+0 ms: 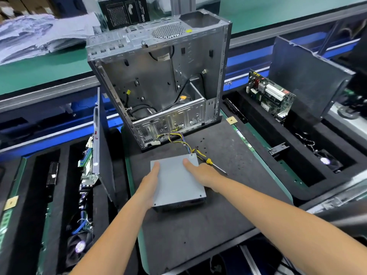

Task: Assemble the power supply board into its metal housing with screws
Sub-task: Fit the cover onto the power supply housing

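Both hands' fingers grasp the power supply housing (176, 179); screwdriver (210, 162) and loose screws (202, 144) lie beside it.

Both hands' fingers (156, 167) curl out of sight beside the power supply (176, 181).

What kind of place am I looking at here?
Probably a computer assembly or repair line: an open metal computer case stands on a dark work mat, bare circuit boards sit in foam trays, and a screwdriver lies among loose screws.
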